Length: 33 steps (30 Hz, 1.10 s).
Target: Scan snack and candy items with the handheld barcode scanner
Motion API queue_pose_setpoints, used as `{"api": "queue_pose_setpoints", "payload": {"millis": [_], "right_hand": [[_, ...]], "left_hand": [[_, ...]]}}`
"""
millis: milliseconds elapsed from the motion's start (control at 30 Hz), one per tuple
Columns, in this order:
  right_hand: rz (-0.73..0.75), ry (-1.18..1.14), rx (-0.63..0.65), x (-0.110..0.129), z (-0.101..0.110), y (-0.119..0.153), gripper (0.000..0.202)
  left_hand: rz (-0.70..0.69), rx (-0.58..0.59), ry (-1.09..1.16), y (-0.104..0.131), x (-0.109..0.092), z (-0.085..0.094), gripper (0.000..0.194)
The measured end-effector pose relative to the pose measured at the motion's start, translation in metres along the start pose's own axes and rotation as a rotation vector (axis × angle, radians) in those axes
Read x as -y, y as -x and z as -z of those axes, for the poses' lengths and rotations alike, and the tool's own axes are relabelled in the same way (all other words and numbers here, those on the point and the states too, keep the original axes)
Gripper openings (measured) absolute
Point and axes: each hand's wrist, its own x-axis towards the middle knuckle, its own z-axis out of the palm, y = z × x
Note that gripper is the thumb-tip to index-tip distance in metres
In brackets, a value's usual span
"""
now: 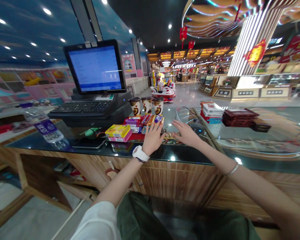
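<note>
In the head view, three lidded paper cups (pixel 146 106) stand upright in a row, probably to keep their contents level. Just in front of them lie wrapped snack bars (pixel 135 124), heaped flat, perhaps because such slim packets stand poorly. The left hand (pixel 153 137), palm down in front of the cups, has its fingers extended and spread over the heap's near right end, gripping nothing visible; whether they press the wrappers I cannot tell. The right hand (pixel 186 134), right of the cups, has loosely parted fingers and holds nothing visible. Front-left of the cups, a yellow box (pixel 118 131) sits on a pink box (pixel 120 137), their flat faces suiting a stack. Left of the cups, the point-of-sale monitor (pixel 96 68) leans back, presumably for easier reading.
</note>
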Motion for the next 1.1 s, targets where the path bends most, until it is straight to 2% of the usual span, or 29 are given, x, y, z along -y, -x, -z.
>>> {"api": "queue_pose_setpoints", "payload": {"millis": [133,233,333,533,767,933,1100], "right_hand": [[0.054,-0.046,-0.258,-0.045,0.035,0.027,0.043],[0.012,0.006,-0.352,-0.079,0.058,0.053,0.038],[-0.048,0.092,-0.375,-0.114,0.073,0.079,0.038],[-0.207,0.309,-0.414,-0.184,0.089,0.131,0.042],[-0.377,0.507,-0.357,-0.245,0.104,0.181,0.052],[-0.477,0.571,-0.348,-0.278,0.109,0.197,0.061],[-0.598,0.581,-0.307,-0.294,0.109,0.189,0.07]], "left_hand": [[-0.103,-0.057,0.086,-0.018,-0.04,0.002,0.047],[-0.209,-0.09,0.14,-0.032,-0.073,-0.002,0.044],[-0.319,-0.1,0.181,-0.046,-0.107,-0.01,0.041],[-0.518,-0.076,0.219,-0.074,-0.172,-0.032,0.04],[-0.653,0.0,0.208,-0.11,-0.245,-0.066,0.04],[-0.664,0.049,0.218,-0.135,-0.295,-0.096,0.044],[-0.618,0.016,0.239,-0.17,-0.331,-0.107,0.057]]}}
